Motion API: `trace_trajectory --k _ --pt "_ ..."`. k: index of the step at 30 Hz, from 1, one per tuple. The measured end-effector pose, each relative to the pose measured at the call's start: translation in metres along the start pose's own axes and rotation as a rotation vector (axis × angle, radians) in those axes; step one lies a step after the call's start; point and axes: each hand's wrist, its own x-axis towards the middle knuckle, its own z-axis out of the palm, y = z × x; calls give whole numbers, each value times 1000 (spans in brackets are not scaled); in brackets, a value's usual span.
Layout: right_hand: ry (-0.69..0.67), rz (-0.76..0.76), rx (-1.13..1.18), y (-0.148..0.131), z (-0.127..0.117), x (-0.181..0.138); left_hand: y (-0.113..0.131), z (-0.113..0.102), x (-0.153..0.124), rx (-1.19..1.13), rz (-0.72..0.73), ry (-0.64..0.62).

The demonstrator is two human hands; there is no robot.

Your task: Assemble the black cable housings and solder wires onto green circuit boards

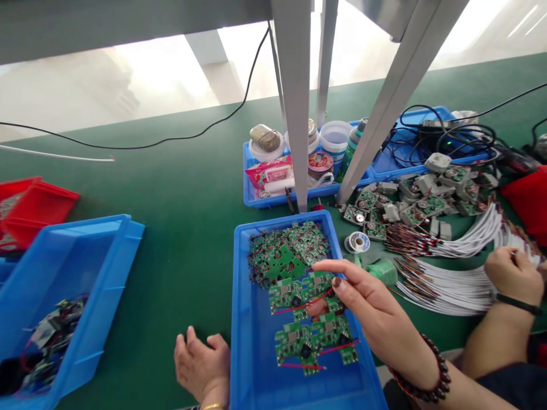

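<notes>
My right hand (pixel 376 319), with a dark bead bracelet at the wrist, is closed on a green circuit board (pixel 284 296) with a red wire across it. Its thumb lies on top and a fingertip shows beneath. Just below is another pair of joined boards (pixel 294 344) with red wires; I cannot tell if it is held too. Both are over a blue tray (pixel 252 378), whose far end holds a heap of small circuit boards (pixel 273 256). Left of the tray, my left hand (pixel 203 364) rests on the green table, fingers apart, holding nothing.
A blue bin (pixel 106 273) with assorted parts stands left, by red bins (pixel 47 205). Behind are metal posts (pixel 294 102) and a blue tray of containers (pixel 252 196). Right lie a solder spool (pixel 358 242), small grey housings (pixel 414 199), white cables (pixel 453 285) and another person's hand (pixel 515 276).
</notes>
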Motion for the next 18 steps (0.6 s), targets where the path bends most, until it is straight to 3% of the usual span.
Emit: trace_trajectory --k 18 --pt "15 -19 -32 -3 1 2 0 1 -1 -14 9 15"
